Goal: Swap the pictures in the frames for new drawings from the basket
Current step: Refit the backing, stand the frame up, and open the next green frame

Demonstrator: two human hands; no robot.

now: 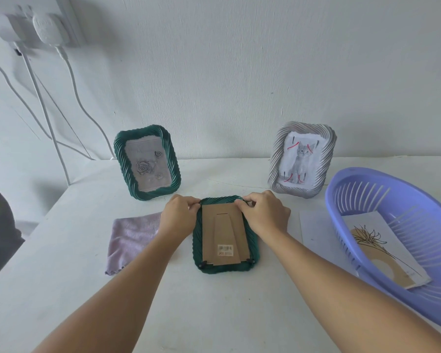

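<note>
head view shows us the green frame (226, 234) lying face down on the white table (214, 314), cardboard backing (223, 233) up, between the lilac cloth (133, 240) and the purple basket (392, 238). our left hand (178, 217) and right hand (265, 215) sit at its two far corners, fingers curled and pinching at the small tabs there; we cannot tell whether the tabs have turned. we judge the frame light and rigid, probably with a fragile pane beneath, so we should keep it flat. the backing looks thin and stiff enough to crease; best lifted by its far edge once all tabs, including the two black ones at the near edge, are clear. the drawing (382, 250) in the basket is limp paper, to be taken by an edge
</note>
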